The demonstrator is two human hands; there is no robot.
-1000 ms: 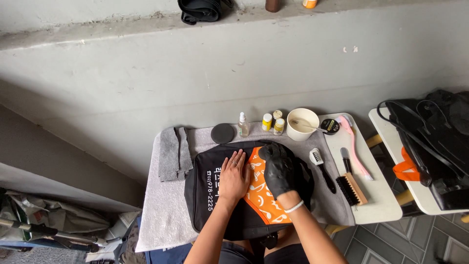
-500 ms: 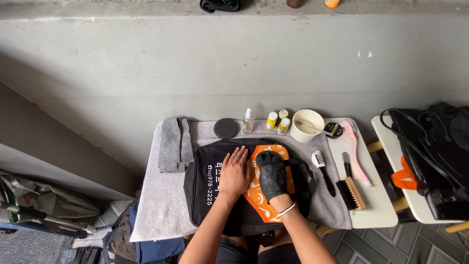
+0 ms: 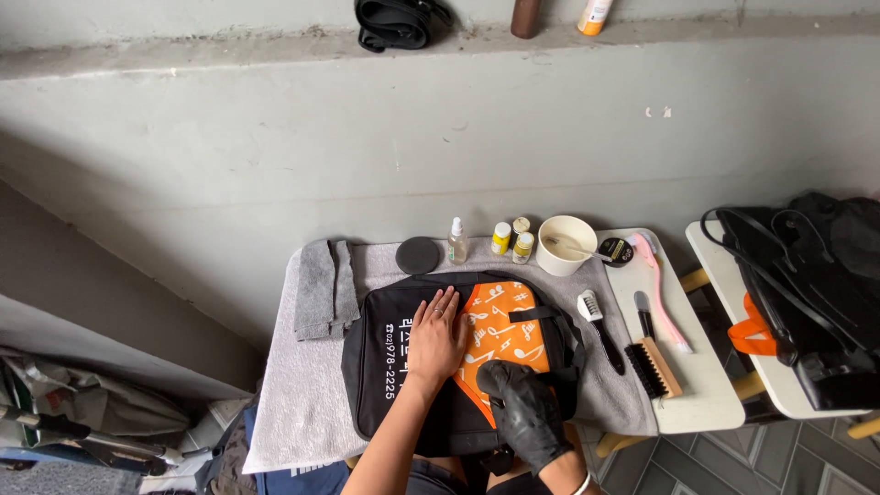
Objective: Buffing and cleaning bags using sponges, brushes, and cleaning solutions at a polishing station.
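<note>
A black bag with an orange panel of white music notes (image 3: 500, 335) lies flat on a grey towel (image 3: 302, 403) covering a small white table (image 3: 701, 385). My bare left hand (image 3: 436, 339) rests flat on the bag's black part, fingers spread. My right hand (image 3: 524, 408), in a black glove, presses on the lower edge of the orange panel near the bag's front; whether it holds a cloth is hidden.
A folded grey cloth (image 3: 325, 289) lies left of the bag. Behind the bag stand a black round lid (image 3: 418, 255), a small spray bottle (image 3: 457, 242), small yellow bottles (image 3: 511, 240), a white cup (image 3: 566, 245). Brushes (image 3: 653, 367) lie right. More black bags (image 3: 807, 293) sit on another table.
My gloved right hand has slid down the orange panel toward me, from its middle to its lower edge. The left hand stays flat on the bag.
</note>
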